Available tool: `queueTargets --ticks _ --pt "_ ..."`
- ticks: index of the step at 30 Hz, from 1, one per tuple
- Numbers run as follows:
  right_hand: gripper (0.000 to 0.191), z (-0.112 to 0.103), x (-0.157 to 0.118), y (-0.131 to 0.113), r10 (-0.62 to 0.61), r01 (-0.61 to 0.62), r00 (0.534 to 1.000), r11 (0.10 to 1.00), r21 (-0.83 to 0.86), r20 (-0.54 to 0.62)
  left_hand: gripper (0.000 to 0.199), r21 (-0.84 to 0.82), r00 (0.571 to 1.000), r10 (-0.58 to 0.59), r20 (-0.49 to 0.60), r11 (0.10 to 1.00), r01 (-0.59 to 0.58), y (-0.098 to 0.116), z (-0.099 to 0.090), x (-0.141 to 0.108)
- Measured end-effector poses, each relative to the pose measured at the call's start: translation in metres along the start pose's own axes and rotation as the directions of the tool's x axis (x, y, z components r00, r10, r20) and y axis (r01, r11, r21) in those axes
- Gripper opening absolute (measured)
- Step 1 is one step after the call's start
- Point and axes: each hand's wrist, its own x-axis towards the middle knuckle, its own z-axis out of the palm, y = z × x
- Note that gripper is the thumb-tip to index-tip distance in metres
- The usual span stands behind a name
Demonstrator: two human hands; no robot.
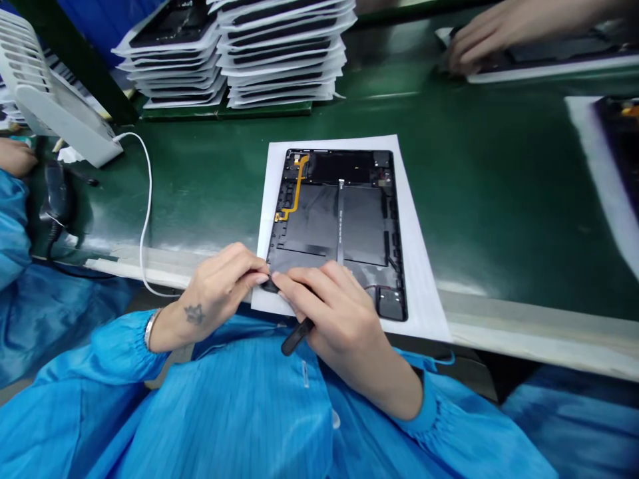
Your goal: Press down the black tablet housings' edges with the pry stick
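Note:
An opened black tablet (314, 226) lies on a white sheet (424, 286) at the bench edge, its inside facing up. An orange flex cable (298, 189) runs along its upper left, and a thin grey ribbon (341, 219) crosses its middle. My left hand (222, 283) pinches at the tablet's near left corner; what its fingertips hold, if anything, is too small to make out. In my right hand (339, 309) is a black stick-like tool (297, 337), its rear end poking out below the palm. The right fingertips meet that same corner, and the tool's tip is hidden.
Stacks of tablet parts between white sheets (287, 56) stand at the back. A white fan (64, 100) with a white cable (148, 199) is at left, near a dark corded device (57, 193). Co-workers' hands (479, 40) show at the upper right and far left (16, 158).

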Motion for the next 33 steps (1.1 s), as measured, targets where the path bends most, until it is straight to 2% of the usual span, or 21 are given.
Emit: queueTargets --ticks 5,11,13,17,20,23,24,27,29,31,33 --pt "0.037 -0.002 0.001 0.001 -0.06 0.07 0.994 0.992 -0.107 0.087 0.009 0.188 0.997 0.073 0.038 0.979 -0.079 -0.001 0.002 -0.005" --pt "0.036 -0.001 0.002 -0.001 -0.085 0.109 0.988 0.973 -0.201 0.125 0.008 0.204 0.994 0.081 0.075 0.974 -0.095 -0.002 0.0 -0.008" --pt "0.032 0.0 0.001 0.0 -0.106 0.127 0.988 0.97 -0.205 0.108 0.009 0.191 0.995 0.088 0.046 0.977 -0.096 -0.004 -0.002 -0.011" --pt "0.03 0.002 0.001 0.002 -0.155 0.171 0.983 0.966 -0.195 0.096 0.026 0.176 0.99 0.138 0.026 0.974 -0.14 -0.01 -0.003 -0.024" --pt "0.032 0.003 0.001 0.002 -0.181 0.201 0.976 0.962 -0.186 0.119 0.035 0.214 0.978 0.198 0.063 0.955 -0.207 -0.013 -0.005 -0.03" --pt "0.026 0.001 0.002 0.003 -0.14 0.156 0.982 0.98 -0.126 0.127 0.036 0.282 0.954 0.269 0.13 0.913 -0.296 -0.008 -0.01 -0.026" --pt "0.028 -0.002 0.003 0.004 -0.114 0.125 0.986 0.989 -0.079 0.124 0.034 0.315 0.941 0.292 0.171 0.889 -0.333 -0.005 -0.013 -0.024" --pt "0.063 -0.016 0.006 0.007 -0.039 0.033 0.991 0.998 0.051 0.129 0.03 0.41 0.89 0.338 0.307 0.797 -0.444 0.004 -0.022 -0.015" --pt "0.07 -0.027 0.009 0.01 -0.012 0.008 0.989 1.0 0.028 0.145 0.029 0.414 0.873 0.339 0.352 0.78 -0.47 0.004 -0.025 -0.01" --pt "0.055 -0.033 0.01 0.01 0.004 0.004 0.992 0.998 -0.059 0.129 0.028 0.358 0.887 0.324 0.329 0.826 -0.435 -0.002 -0.024 -0.008" --pt "0.037 -0.034 0.01 0.008 0.019 -0.007 0.996 0.992 -0.125 0.089 0.027 0.283 0.925 0.279 0.256 0.894 -0.348 -0.012 -0.02 -0.008"
